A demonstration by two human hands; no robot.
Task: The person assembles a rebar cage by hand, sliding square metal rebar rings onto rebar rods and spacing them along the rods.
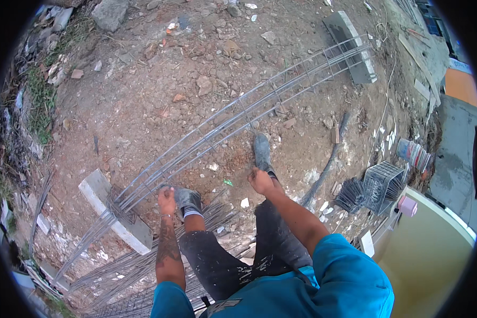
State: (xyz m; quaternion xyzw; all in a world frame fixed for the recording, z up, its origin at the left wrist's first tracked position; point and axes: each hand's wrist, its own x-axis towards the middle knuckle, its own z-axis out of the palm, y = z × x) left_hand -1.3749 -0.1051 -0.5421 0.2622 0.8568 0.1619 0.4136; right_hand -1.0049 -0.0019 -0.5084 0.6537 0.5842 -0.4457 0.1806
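A long rebar cage (pixel 276 94) of thin steel bars and square ties runs diagonally in front of me. Its near left end rests across a concrete block (pixel 96 192), its far right end across a grey block (pixel 346 33). My left hand (pixel 167 200) is closed, with curled fingers beside the cage's lower left part; whether it touches a bar is unclear. Over my right shoe, my right hand (pixel 261 181) is closed in a pinch, apart from the cage. Anything inside either hand is too small or hidden to make out.
Loose steel rods (pixel 108 275) lie behind the left block and near my feet. To the right are bundled square rebar ties (pixel 381 183), a stack of buckets (pixel 414 153), a dark length of pipe or rod (pixel 328 164) and a pale yellow wall (pixel 434 244). Stones litter the dirt.
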